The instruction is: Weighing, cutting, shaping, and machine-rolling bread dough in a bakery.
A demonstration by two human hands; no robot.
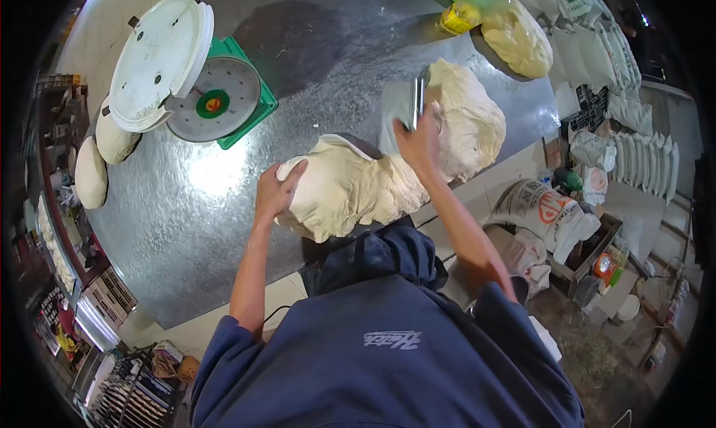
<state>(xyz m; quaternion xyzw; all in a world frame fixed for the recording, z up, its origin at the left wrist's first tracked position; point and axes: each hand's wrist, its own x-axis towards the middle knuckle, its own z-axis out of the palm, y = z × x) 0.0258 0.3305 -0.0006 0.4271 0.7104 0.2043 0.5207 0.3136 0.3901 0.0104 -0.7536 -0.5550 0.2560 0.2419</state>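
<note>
1. On the dull grey metal counter [171, 249], close to its near edge: one big pale dough mass [335, 193], swollen into a lobe at each end and narrowed to a ropy, wrinkled waist between.
2. Surface of that dough smooth and taut over parts of the left lobe, puckered and stringy along the underside, lumpy on the right lobe.
3. Against the left end, the left grip [279, 191]: bare fingers spread over the soft skin, thumb apart (fingertips partly hidden, so cannot tell how deeply pressed in).
4. Beside the right lobe, the right grip [419, 144], closed around a metal scraper [417, 103]: shiny bar-like handle, flat dull blade. Cannot tell whether in contact with the dough along the blade's edge.
5. Farther up to the left, a green scale [261, 103] with a round grey plate, partly overlapped by a white disc [162, 55], scuffed, dark-spotted, with small tabs at the rim.
6. At the far right corner, a separate dough lump [517, 40], rounded and creased, near a yellow bottle [460, 16].
7. Along the left edge, two smooth oval dough pieces [91, 174], side by side.
</note>
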